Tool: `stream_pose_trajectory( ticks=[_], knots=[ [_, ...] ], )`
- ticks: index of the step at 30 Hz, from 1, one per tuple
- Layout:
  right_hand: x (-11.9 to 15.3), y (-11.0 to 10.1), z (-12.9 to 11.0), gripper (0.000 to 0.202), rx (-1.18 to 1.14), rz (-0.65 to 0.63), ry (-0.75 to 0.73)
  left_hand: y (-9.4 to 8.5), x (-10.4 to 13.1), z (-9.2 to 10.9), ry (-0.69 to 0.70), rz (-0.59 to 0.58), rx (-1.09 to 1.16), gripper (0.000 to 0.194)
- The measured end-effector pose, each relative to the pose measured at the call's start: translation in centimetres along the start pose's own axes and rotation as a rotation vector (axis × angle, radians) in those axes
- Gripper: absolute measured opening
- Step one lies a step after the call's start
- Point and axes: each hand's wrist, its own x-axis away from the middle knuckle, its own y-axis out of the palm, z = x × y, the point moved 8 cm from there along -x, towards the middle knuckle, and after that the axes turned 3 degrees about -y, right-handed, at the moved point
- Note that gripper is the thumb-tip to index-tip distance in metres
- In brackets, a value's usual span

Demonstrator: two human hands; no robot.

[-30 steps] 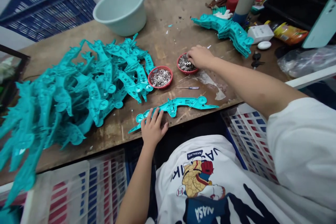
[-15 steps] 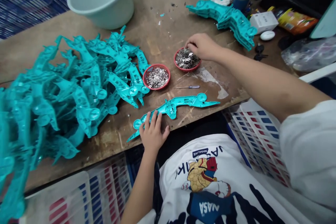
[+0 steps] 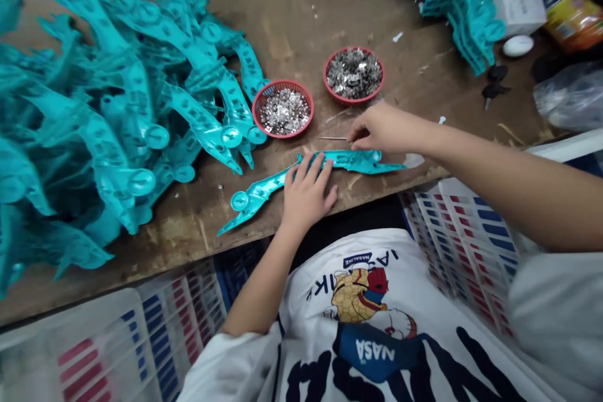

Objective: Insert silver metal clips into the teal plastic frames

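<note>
A long, curved teal plastic part (image 3: pixel 264 191) lies along the front of the table. My left hand (image 3: pixel 306 195) rests over its middle with the fingers stretched out and covers that section. Just behind the part's right end, my right hand (image 3: pixel 377 130) is closed in a pinch at the handle of a thin screwdriver (image 3: pixel 332 138). Only the metal shaft shows, pointing left; the fingers hide the handle. Behind it stand two red baskets of small metal pieces: one basket (image 3: pixel 255 114) left of the shaft, the other basket (image 3: pixel 326 89) beyond my right hand.
A large heap of similar teal parts (image 3: pixel 127 81) fills the table's left side. More teal parts (image 3: pixel 452 0) are stacked at the back right, near a white box (image 3: pixel 521 11), a white mouse (image 3: pixel 518 46) and keys (image 3: pixel 495 85). Plastic crates (image 3: pixel 461 251) stand below the table edge.
My right hand has left the right basket and come down to the screwdriver's handle. My left hand has slid right, from the part's left end to its middle. The view has shifted closer.
</note>
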Motion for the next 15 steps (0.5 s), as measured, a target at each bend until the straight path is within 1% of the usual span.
stream_pose_trajectory(
  ticks=[2, 4, 6, 9, 12, 15],
  knots=[
    [-0.8, 0.7, 1.0, 0.030, 0.032, -0.033, 0.017, 0.2, -0.6, -0.3, -0.051, -0.013, 0.016, 0.060],
    [-1.2, 1.3, 1.5, 0.032, 0.002, -0.067, 0.027, 0.3, -0.6, -0.4, -0.077, -0.016, 0.032, 0.060],
    [-1.2, 1.7, 1.4, 0.031, -0.061, -0.099, 0.020, 0.2, -0.4, -0.5, -0.099, -0.009, 0.039, 0.060],
    [-1.0, 2.1, 0.5, 0.030, -0.121, -0.123, -0.008, 0.0, -0.2, -0.6, -0.121, 0.000, 0.040, 0.061],
    [-1.0, 2.0, -0.2, 0.033, -0.109, -0.068, -0.013, 0.1, -0.3, -0.7, -0.130, -0.018, 0.055, 0.062],
    [-1.2, 2.0, -0.3, 0.031, -0.068, -0.003, -0.012, 0.1, -0.3, -0.7, -0.132, -0.021, 0.068, 0.062]
  ],
)
